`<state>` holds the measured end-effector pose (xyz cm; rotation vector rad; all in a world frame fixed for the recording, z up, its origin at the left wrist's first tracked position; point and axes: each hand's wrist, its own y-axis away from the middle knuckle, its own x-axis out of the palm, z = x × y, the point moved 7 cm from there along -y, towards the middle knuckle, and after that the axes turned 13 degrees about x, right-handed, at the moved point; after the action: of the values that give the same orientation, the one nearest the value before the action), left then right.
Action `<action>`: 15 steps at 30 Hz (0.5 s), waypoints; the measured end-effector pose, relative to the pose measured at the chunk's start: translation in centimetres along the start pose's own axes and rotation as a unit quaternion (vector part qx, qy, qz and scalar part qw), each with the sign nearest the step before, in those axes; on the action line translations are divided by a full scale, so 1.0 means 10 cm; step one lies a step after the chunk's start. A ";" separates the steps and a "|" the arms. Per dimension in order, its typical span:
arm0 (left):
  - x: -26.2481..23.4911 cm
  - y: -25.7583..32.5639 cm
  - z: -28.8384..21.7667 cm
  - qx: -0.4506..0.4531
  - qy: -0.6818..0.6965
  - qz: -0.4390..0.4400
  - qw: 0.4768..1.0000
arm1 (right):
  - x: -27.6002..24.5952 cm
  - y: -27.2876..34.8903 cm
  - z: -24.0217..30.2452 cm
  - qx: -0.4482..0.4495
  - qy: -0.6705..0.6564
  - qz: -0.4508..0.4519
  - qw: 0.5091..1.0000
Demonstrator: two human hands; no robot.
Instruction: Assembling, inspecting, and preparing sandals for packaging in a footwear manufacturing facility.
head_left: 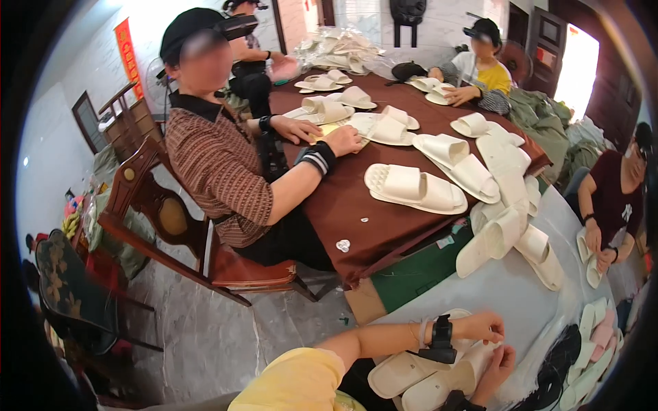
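Low at the right, my left hand [479, 327] has its fingertips pinched together, at the end of an arm with a yellow sleeve and a black wrist device. Just below it, my right hand [499, 368] is also closed, its fingertips close to the left ones. What lies between the fingers is too small to make out. A cream slide slipper [401, 373] and a second cream slipper [442, 387] lie side by side beneath my hands, toes hidden partly by my left wrist. Part of another slipper shows behind my left forearm.
A brown-clothed table [343, 212] carries several cream slippers [416, 188], some overlapping on the grey sheet [425, 301]. One seated person [226, 171] works at the left, others farther around. Black cord [558, 363] and a pile of slippers [593, 349] lie to my right. A wooden chair [164, 212] stands left.
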<state>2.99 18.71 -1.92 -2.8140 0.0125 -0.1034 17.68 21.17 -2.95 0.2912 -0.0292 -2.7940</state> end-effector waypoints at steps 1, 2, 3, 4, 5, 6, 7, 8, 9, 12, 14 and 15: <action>0.03 0.00 -0.01 -0.001 -0.004 0.001 1.000 | 0.02 0.01 0.01 -0.002 0.002 0.011 1.000; 0.04 0.00 -0.01 -0.001 -0.007 0.001 1.000 | 0.01 0.02 0.04 -0.009 0.006 0.008 1.000; 0.02 0.00 -0.03 0.009 -0.008 -0.018 1.000 | 0.01 0.03 0.07 -0.017 0.011 0.006 1.000; 0.02 -0.01 -0.03 0.010 -0.008 -0.022 1.000 | 0.01 0.04 0.06 -0.018 0.012 0.009 1.000; 0.04 -0.01 -0.03 0.014 0.002 -0.022 1.000 | 0.01 0.04 0.06 -0.029 0.016 0.010 0.999; 0.05 -0.01 -0.03 0.017 0.012 -0.021 1.000 | 0.01 0.05 0.07 -0.040 0.021 0.009 0.999; 0.05 -0.02 -0.03 0.019 0.012 -0.022 1.000 | 0.02 0.08 0.18 -0.041 0.021 0.010 0.999; 0.07 0.00 -0.03 0.024 0.000 -0.006 1.000 | 0.06 0.16 0.33 -0.027 0.072 0.010 0.997; 0.09 0.01 -0.02 0.028 -0.011 0.010 0.999 | 0.10 0.20 0.39 -0.011 0.123 0.010 0.992; 0.05 0.01 0.01 0.069 -0.008 -0.028 0.997 | 0.14 0.21 0.43 -0.036 0.116 0.007 0.993; 0.03 -0.01 -0.12 0.056 0.004 -0.056 0.997 | 0.05 0.15 0.31 -0.027 0.084 0.011 0.996; 0.01 -0.01 -0.16 0.041 0.017 -0.083 0.996 | 0.02 0.13 0.26 -0.016 0.053 0.015 0.998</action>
<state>2.93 18.33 -0.40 -2.7265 -0.2134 -0.1845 17.41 19.85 -0.38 0.4268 0.0363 -2.7417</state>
